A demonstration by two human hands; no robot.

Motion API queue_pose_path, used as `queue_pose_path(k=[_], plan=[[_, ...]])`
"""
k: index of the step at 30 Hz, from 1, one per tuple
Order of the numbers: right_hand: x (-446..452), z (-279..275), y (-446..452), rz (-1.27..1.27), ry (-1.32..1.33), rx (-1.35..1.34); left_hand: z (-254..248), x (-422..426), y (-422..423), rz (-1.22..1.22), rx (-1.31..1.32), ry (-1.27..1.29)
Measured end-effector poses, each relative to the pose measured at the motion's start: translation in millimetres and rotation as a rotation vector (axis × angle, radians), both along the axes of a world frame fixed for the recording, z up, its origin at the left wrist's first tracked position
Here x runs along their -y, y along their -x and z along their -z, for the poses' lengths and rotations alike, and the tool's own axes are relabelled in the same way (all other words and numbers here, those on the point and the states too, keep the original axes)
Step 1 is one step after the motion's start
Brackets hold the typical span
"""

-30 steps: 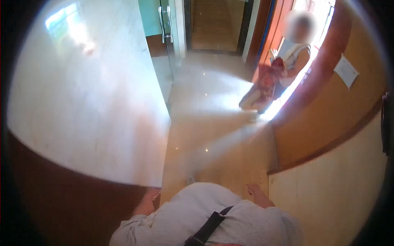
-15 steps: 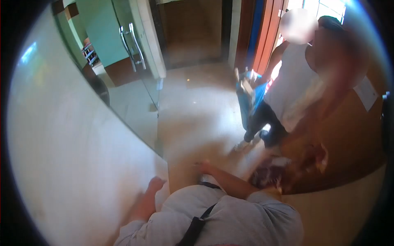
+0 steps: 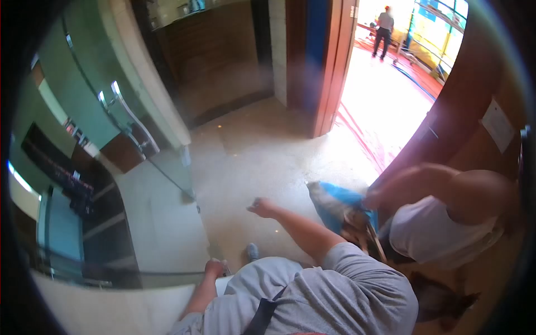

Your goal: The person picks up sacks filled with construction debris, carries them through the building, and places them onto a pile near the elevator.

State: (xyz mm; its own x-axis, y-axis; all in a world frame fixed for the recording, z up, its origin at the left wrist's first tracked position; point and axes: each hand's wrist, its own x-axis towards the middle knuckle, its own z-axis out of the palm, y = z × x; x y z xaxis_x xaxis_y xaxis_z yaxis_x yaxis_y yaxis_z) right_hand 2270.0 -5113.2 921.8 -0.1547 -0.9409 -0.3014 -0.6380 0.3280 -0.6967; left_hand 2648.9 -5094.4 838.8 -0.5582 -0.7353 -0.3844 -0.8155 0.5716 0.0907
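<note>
Probably soft, the blue sack (image 3: 346, 195) right of my right hand (image 3: 262, 207) holds best by its rim; whether it or my left hand (image 3: 215, 267) is closed, I can't tell.

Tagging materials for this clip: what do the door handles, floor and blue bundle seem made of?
Door handles: probably polished metal, given the bright silvery highlights. Floor: glossy stone or tile, judging by the light glinting off it. Blue bundle: perhaps plastic or fabric, from its sheet-like look; blur leaves material and finish open.
</note>
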Motion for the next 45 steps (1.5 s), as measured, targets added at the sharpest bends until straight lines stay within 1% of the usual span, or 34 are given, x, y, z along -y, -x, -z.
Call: queue_pose_path(k=[1,3,4,5,6,7,8,9,10,11,12,13,14,15,16,17,18,20,22,23,25,27,28,29,31,33,36,37,39,41,42,43,44,45], plan=[[7,18,15,0.036,-0.019,-0.039,-9,24,8,-0.140,-0.035,-0.067],[-2,3,46,0.201,-0.193,0.008,-63,67,49,-0.422,-0.115,-0.208],[3,73,69,0.202,-0.053,-0.140,-72,102,61,-0.426,-0.054,-0.387],[-9,49,79,0.291,-0.219,-0.087,-70,135,69,-0.392,-0.023,-0.358],[-21,34,91,0.337,-0.292,-0.034,-63,164,79,-0.358,0.006,-0.328],[-35,43,101,0.417,-0.316,-0.019,-59,189,87,-0.327,0.039,-0.304],[-52,65,110,0.513,-0.249,-0.071,-59,216,101,-0.259,0.120,-0.315],[-73,70,118,0.592,-0.288,-0.064,-64,241,122,-0.193,0.199,-0.324],[-98,91,129,0.620,-0.283,0.021,-67,265,141,-0.126,0.276,-0.331],[-124,111,133,0.725,-0.360,0.080,-58,289,158,-0.120,0.263,-0.320],[-149,106,127,0.875,-0.408,0.133,-44,312,177,-0.113,0.250,-0.307],[-159,76,118,1.038,-0.423,0.176,-34,338,201,-0.107,0.236,-0.294],[-190,123,124,1.069,-0.614,0.164,-30,353,226,-0.101,0.225,-0.307],[-204,102,117,1.157,-0.798,0.212,-33,360,252,-0.096,0.216,-0.320],[-224,123,118,1.202,-0.825,0.269,-36,372,282,-0.092,0.206,-0.333],[-261,186,115,1.132,-0.865,0.194,-26,385,309,-0.047,0.231,-0.327],[-283,192,107,1.111,-0.770,0.212,-17,390,335,-0.003,0.253,-0.322],[-301,199,111,1.170,-0.703,0.221,-2,395,384,0.063,0.290,-0.308],[-296,205,123,1.332,-0.772,0.218,3,395,425,0.110,0.333,-0.292],[-288,201,139,1.396,-0.788,0.258,2,397,444,0.154,0.372,-0.311],[-242,145,214,1.519,-0.790,0.369,-3,400,506,0.247,0.419,-0.346],[-186,71,302,1.597,-0.769,0.415,-8,405,567,0.196,0.432,-0.347],[-194,128,335,1.682,-0.654,0.304,-8,406,591,0.168,0.447,-0.350],[-179,108,380,1.596,-0.655,0.324,-5,412,617,0.176,0.450,-0.359],[-172,147,451,1.716,-0.369,0.176,2,427,674,0.198,0.444,-0.370],[-139,89,516,1.680,-0.303,0.322,17,449,733,0.228,0.438,-0.359],[-119,120,591,1.600,-0.192,-0.021,46,472,832,0.245,0.440,-0.349],[-119,132,606,1.626,-0.228,-0.004,49,477,869,0.245,0.439,-0.344],[-115,154,632,1.675,-0.288,0.030,56,481,951,0.372,0.407,-0.307],[-130,208,638,1.697,-0.463,0.064,53,476,1034,0.514,0.360,-0.294],[-136,230,625,1.778,-0.511,0.162,49,471,1079,0.594,0.326,-0.299],[-137,243,633,1.858,-0.552,0.254,48,466,1130,0.676,0.281,-0.304],[-132,237,644,1.997,-0.554,0.379,50,461,1178,0.699,0.216,-0.340],[-111,196,647,2.129,-0.554,0.518,49,457,1222,0.720,0.160,-0.374]])
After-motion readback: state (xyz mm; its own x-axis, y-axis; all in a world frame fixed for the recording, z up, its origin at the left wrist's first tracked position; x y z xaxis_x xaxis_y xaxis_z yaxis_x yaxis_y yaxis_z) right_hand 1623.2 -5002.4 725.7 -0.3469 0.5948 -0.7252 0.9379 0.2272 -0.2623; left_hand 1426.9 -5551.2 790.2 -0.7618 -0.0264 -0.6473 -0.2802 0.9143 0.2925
